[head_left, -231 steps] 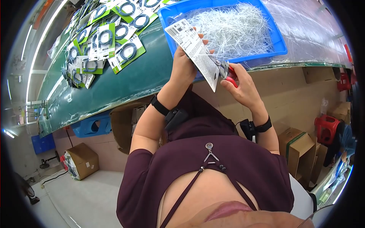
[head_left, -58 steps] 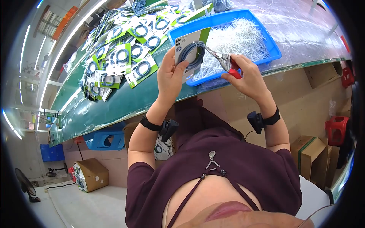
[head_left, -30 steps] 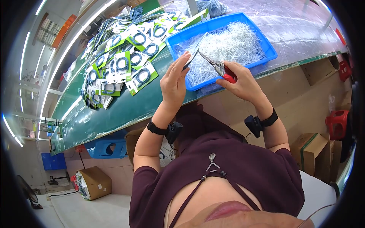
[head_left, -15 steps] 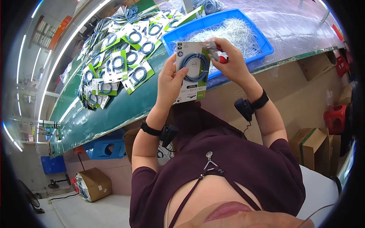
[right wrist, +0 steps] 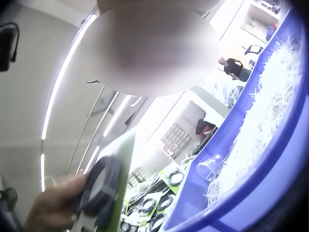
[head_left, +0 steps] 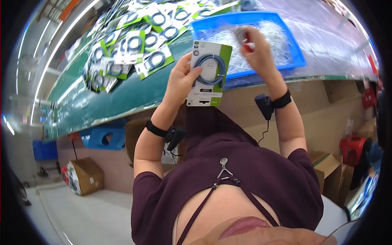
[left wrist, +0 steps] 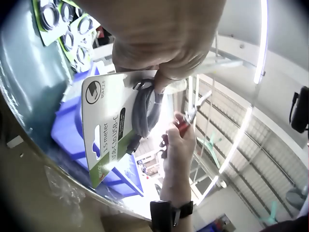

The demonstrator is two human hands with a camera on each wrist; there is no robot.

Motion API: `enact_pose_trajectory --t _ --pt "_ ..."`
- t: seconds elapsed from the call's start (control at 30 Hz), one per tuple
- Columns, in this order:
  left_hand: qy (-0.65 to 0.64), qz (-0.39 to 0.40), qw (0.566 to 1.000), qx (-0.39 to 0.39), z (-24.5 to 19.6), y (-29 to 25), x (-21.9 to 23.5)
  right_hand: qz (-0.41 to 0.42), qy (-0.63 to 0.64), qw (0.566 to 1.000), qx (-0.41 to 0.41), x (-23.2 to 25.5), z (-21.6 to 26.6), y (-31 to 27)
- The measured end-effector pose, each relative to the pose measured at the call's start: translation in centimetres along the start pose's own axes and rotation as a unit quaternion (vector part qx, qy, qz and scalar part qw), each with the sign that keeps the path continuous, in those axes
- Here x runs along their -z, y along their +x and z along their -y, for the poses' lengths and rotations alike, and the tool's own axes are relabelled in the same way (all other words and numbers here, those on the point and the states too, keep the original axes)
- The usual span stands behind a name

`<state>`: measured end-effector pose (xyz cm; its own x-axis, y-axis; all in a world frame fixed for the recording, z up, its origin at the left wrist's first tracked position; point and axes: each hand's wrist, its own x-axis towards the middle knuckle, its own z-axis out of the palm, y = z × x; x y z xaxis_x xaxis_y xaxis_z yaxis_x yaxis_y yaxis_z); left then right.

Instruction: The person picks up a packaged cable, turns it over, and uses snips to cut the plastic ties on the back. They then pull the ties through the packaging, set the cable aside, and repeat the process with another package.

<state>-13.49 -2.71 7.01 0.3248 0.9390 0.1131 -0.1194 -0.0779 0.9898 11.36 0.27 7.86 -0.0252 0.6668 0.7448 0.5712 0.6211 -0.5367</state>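
Observation:
My left hand (head_left: 179, 79) grips the left edge of a carded USB-C cable (head_left: 209, 75), thumb on the front. The white and green card faces up in the head view, with a coiled blue-grey cable tied to it by small white ties. In the left wrist view the card's printed lower end (left wrist: 104, 130) and hang hole show. My right hand (head_left: 260, 55) holds red-handled pliers (head_left: 243, 37), blurred, above the blue tray (head_left: 300, 57), apart from the card. The left wrist view shows the pliers' red handle (left wrist: 183, 127) in the fist.
Thin white plastic strips (head_left: 271, 38) fill the tray at the table's front edge. Left of it, several carded cables (head_left: 155, 59) are heaped on the green table (head_left: 118, 96). Cardboard boxes (head_left: 326, 167) and a red stool (head_left: 351, 148) stand below on the right.
The card first showed its printed back, then its front, turned edge-on, and faces up again now. My right hand with the pliers has moved from the card out over the tray.

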Motion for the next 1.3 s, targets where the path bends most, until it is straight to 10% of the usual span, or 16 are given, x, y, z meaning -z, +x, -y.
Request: enact_pose_trajectory --t 0.2,0.4,0.5,0.6,0.73,0.83,0.9,0.97,1.3 --pt "0.068 -0.195 0.978 0.031 1.9 -13.3 12.4 0.085 -0.213 0.966 -0.12 2.4 -8.6 -0.6" --pt "0.316 -0.273 0.895 0.156 6.9 -27.5 21.0 -0.03 0.157 0.949 -0.271 2.0 -7.2 -3.5" --pt "0.502 -0.352 0.781 0.122 7.5 -24.9 19.6 -0.076 0.282 0.913 -0.284 1.2 -4.6 -3.5" --pt "0.488 -0.257 0.834 -0.008 4.7 -16.4 18.2 0.038 0.396 0.854 -0.336 1.7 -5.8 -4.4" --pt "0.58 -0.118 0.788 -0.169 6.2 -3.3 19.9 0.005 0.466 0.771 -0.433 1.1 -5.4 -5.4" --pt "0.63 -0.086 0.752 -0.173 7.5 4.3 21.8 -0.004 0.495 0.753 -0.434 2.1 -5.1 -5.7" --pt "0.716 -0.014 0.697 -0.036 7.8 7.1 22.7 -0.01 0.506 0.744 -0.436 2.8 -5.1 -6.1" --pt "0.75 0.024 0.66 0.029 8.3 8.4 23.0 -0.013 0.506 0.744 -0.436 3.3 -5.3 -6.7" --pt "0.716 -0.034 0.685 -0.134 7.1 5.7 23.1 -0.016 0.59 0.691 -0.417 3.8 -4.0 -6.0"
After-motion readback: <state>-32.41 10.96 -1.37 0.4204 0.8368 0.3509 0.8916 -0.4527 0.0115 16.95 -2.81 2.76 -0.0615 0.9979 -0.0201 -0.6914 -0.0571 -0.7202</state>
